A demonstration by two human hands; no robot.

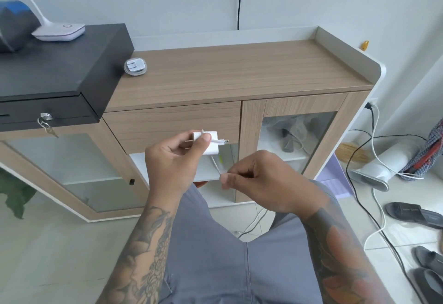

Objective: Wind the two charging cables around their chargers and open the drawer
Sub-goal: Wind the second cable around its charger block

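Observation:
My left hand grips a white charger in front of the closed wooden drawer. A thin white cable runs from the charger down to my right hand, which pinches it between thumb and fingers. A short cable end sticks out to the right of the charger. A second white charger with its cable wound around it lies on the wooden cabinet top, next to the black box.
A black lockable box with keys hanging sits on the cabinet's left, a white lamp base on it. Glass-door compartments flank an open shelf below the drawer. Cables, a white appliance and sandals lie on the floor at right.

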